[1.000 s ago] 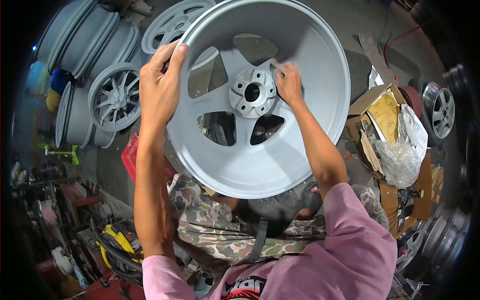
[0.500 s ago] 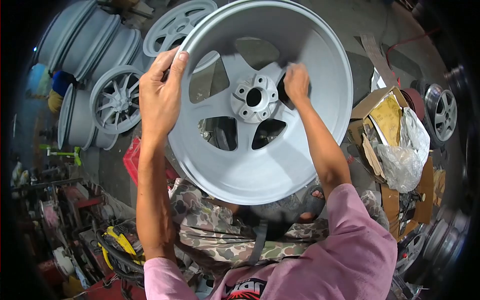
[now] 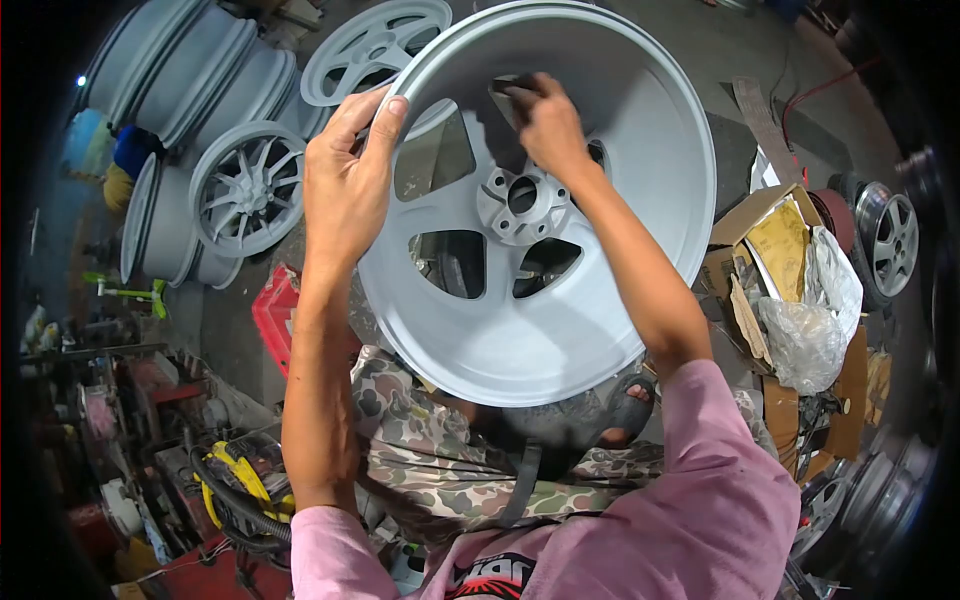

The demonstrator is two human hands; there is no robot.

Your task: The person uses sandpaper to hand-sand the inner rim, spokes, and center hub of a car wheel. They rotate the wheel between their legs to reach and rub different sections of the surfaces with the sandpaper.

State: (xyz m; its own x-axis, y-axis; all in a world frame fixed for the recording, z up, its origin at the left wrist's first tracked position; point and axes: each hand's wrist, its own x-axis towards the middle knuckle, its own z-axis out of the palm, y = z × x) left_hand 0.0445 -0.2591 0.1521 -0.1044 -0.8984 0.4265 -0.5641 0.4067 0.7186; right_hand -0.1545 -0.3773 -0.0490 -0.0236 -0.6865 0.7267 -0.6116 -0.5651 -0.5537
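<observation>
A large light-grey wheel rim is tipped up in front of me, its hollow inner side facing my head. My left hand is closed on the upper left edge of the rim, thumb lying over the lip. Inside the barrel, my right hand has its fingers curled at an upper spoke window, above the bolt-hole hub. Something dark shows at those fingertips, too shaded to identify.
Grey rims are stacked at the upper left, with a multi-spoke rim leaning below. A cardboard box holds papers and a plastic bag on the right. Cluttered machinery and a yellow-black hose stand lower left.
My right hand has moved left and up, from beside the hub to an upper window. My left hand still grips the edge; it and the wheel rim appear slightly further right in view.
</observation>
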